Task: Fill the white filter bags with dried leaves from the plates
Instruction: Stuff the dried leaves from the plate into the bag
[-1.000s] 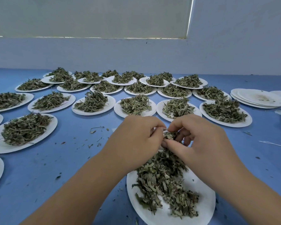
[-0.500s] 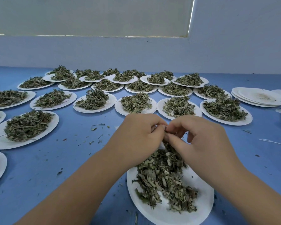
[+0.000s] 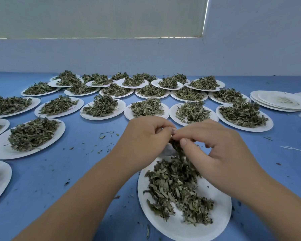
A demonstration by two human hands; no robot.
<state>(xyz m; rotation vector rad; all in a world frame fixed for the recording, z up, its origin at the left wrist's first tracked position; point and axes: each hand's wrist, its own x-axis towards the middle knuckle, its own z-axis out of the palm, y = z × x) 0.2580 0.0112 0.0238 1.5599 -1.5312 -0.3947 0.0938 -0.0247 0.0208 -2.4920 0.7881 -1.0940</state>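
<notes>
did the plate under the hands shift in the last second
No. The near plate keeps its place beside the leaf crumb on the blue table; only the camera tilted.

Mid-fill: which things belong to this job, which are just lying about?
In use: left hand, right hand, white filter bag, dried green leaves on near white paper plate.
Lying about: stack of empty white paper plates, loose white string, scattered leaf crumbs.

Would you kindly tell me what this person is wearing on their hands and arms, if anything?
The left forearm and right forearm are bare to the frame's edge, no sleeves in view. The left hand and right hand have no gloves, rings, watch or bracelet visible. The right thumbnail looks short and unpainted.
</notes>
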